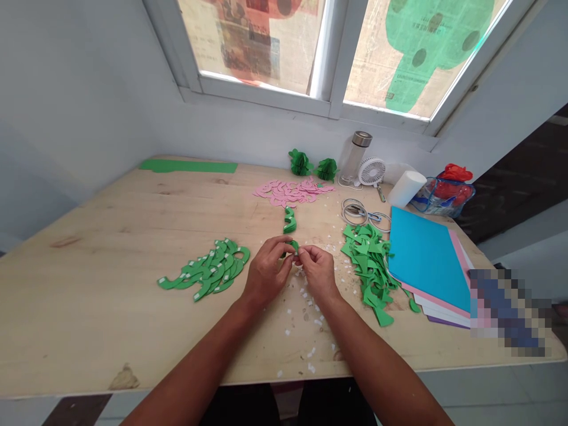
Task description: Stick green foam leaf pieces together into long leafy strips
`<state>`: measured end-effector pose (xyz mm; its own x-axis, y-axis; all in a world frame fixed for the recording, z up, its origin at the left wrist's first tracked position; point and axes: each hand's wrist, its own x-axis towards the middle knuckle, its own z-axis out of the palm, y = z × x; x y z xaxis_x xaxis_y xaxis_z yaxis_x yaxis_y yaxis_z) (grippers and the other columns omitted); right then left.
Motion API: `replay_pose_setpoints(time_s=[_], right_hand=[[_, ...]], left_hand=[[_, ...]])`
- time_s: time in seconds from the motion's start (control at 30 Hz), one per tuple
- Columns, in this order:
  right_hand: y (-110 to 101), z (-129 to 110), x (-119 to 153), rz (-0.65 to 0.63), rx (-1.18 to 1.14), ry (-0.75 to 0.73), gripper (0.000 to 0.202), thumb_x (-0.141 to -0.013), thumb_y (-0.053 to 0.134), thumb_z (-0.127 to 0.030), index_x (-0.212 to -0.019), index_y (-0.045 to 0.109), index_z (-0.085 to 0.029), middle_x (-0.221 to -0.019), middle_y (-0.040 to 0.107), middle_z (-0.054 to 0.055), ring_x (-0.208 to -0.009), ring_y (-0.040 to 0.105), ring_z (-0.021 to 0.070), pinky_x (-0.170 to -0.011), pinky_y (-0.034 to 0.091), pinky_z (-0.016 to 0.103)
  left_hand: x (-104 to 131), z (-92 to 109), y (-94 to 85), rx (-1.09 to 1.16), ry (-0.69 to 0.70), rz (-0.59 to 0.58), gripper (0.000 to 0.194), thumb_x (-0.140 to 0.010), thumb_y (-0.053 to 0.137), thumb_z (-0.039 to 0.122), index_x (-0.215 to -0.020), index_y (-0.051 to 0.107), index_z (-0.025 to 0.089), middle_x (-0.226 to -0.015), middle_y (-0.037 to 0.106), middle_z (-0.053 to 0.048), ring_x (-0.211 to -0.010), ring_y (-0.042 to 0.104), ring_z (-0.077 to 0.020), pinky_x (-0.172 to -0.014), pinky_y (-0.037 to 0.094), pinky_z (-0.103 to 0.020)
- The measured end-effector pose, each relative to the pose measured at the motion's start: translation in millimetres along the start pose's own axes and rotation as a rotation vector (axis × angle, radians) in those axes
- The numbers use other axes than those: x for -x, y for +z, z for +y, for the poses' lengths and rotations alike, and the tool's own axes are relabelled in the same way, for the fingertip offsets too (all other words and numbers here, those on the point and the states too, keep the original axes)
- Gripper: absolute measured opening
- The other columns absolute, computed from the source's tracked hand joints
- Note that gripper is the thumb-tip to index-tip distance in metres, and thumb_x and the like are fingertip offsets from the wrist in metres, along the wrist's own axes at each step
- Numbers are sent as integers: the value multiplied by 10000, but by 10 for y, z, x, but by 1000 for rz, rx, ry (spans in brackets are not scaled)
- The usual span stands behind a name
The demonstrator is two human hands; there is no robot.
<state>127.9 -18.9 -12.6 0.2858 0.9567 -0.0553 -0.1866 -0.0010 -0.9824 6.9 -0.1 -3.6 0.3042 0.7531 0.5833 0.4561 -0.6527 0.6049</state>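
My left hand and my right hand meet near the middle of the table. Between their fingertips is a small curved green paper piece, partly hidden by the fingers. My left fingers hold it from the left, and my right thumb and forefinger pinch its right end. Just beyond the hands stands a short stack of curved green paper pieces. To the left lies a pile of green paper curves with white squares of tape. Tiny white scraps are scattered below and right of my hands.
Pink paper cutouts and two green paper ornaments sit at the back. On the right are green offcuts, scissors, coloured sheets, a small fan, a bottle and a clear bag.
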Motion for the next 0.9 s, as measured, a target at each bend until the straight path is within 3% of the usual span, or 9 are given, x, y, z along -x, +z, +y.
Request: replay_pose_setpoints(time_s=[0.5,0.9], right_hand=[[5,-39,16,4,31,-14,172,-705,597,-306,-715,667,-150,-590,648,1,-571,566,128,-573,435,240],[6,-13,-6,11,52,-11,200,-703,598,-346,-700,648,-152,-572,641,2,-555,564,132,-548,432,238]], left_hand=[[2,-22,11,-11,-12,7,43,-808,525,167,-788,546,199,-1034,612,-82,-1016,573,-207,-872,470,-378],[-12,8,-1,-17,-26,-90,78,-849,453,179,-786,493,203,-1087,570,-104,-1089,526,-213,-899,444,-387]])
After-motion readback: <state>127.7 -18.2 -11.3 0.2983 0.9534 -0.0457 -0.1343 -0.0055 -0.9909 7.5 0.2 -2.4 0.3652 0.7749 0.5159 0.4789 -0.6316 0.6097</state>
